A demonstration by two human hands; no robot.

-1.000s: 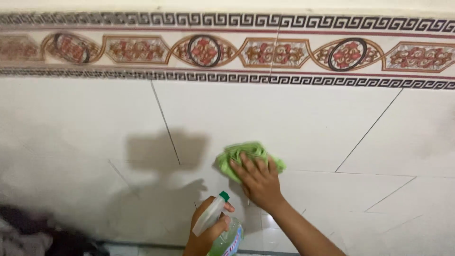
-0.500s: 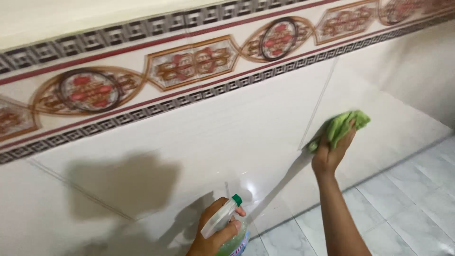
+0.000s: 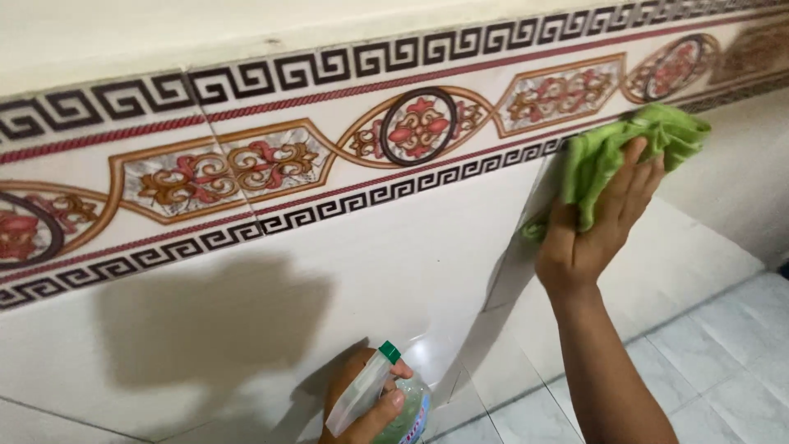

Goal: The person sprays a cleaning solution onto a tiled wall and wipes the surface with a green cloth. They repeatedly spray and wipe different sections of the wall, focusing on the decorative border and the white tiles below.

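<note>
The glossy white tiled wall point(image 3: 394, 271) fills most of the view and runs at a slant from lower left to upper right; thin grout lines cross its lower part, and a broad soft shadow lies on it at the left of centre; across its upper part runs the decorative ceramic border band point(image 3: 271, 164), with red and brown floral medallions set between two rows of dark key-pattern edging and a thin red rope line; above the band sits a plain cream strip of wall point(image 3: 205, 33); at the lower right the pale grey marbled floor tiles point(image 3: 723, 353) meet the foot of the wall.

The crumpled bright green cleaning cloth point(image 3: 612, 152) lies against the wall at the right, right at the lower edge of the border band where the key-pattern row ends; the right hand point(image 3: 596, 226) is laid flat over it, fingers spread and stretched upward, palm pressing the cloth to the tile, with the forearm coming up from the bottom edge of the frame.

At the bottom centre the left hand point(image 3: 362, 407) is curled around the neck of the clear plastic spray bottle with a white trigger head and green collar point(image 3: 386, 395); the fingers wrap it closely, the nozzle points down and left, and the bottle is held near the wall, well below the cloth.
</note>
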